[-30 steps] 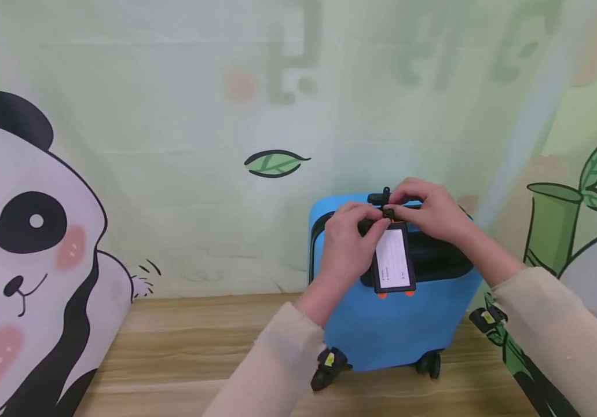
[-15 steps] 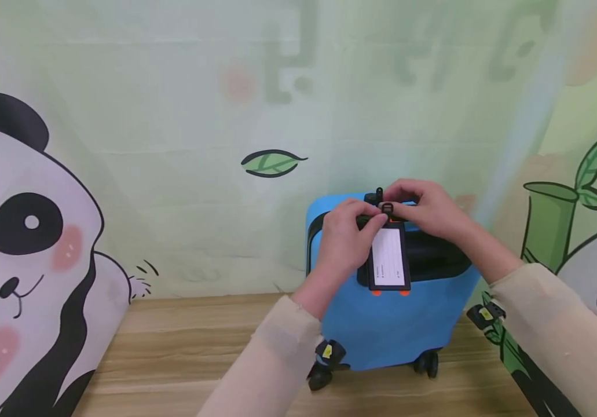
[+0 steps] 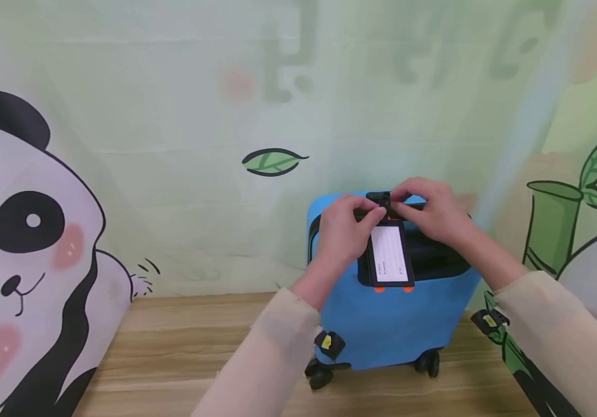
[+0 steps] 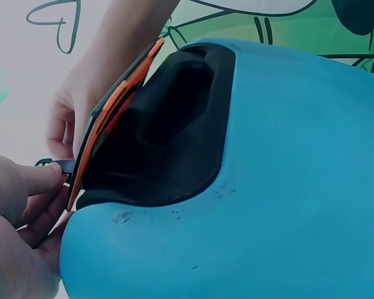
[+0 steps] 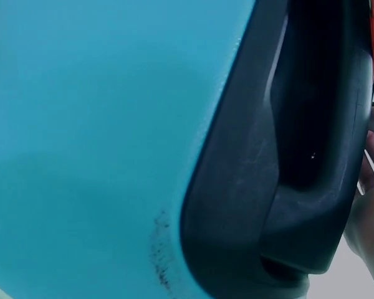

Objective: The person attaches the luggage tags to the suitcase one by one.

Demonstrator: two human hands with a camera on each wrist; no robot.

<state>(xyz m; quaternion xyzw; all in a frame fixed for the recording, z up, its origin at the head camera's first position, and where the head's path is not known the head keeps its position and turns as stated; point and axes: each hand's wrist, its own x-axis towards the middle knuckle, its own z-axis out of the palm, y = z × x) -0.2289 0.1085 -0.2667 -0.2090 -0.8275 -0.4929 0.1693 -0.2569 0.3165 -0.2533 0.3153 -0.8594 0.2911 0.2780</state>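
A blue suitcase (image 3: 381,330) with a black handle recess (image 3: 441,258) stands upright. Over that recess hangs a luggage tag (image 3: 390,255), black-framed with a white card; its orange back (image 4: 112,99) shows in the left wrist view. My left hand (image 3: 341,231) pinches the tag's black strap (image 4: 65,166) between thumb and forefinger, right beside a small buckle (image 4: 45,162). From the other side my right hand (image 3: 428,209) has thumb and forefinger together at the strap by the suitcase's top edge. In the right wrist view, only part of the right hand (image 5: 368,218) shows behind the handle.
The suitcase rests on black wheels (image 3: 427,363) on a wood-grain surface (image 3: 189,341). Close behind it is a pale green backdrop (image 3: 199,220) with printed pandas and leaves. Black devices with yellow marks (image 3: 329,345) sit at both wrists.
The strap's loose end, which stood up above the fingers, now lies lower near the suitcase top. The right fingertips have shifted slightly right, and the tag's lower edge has risen a little.
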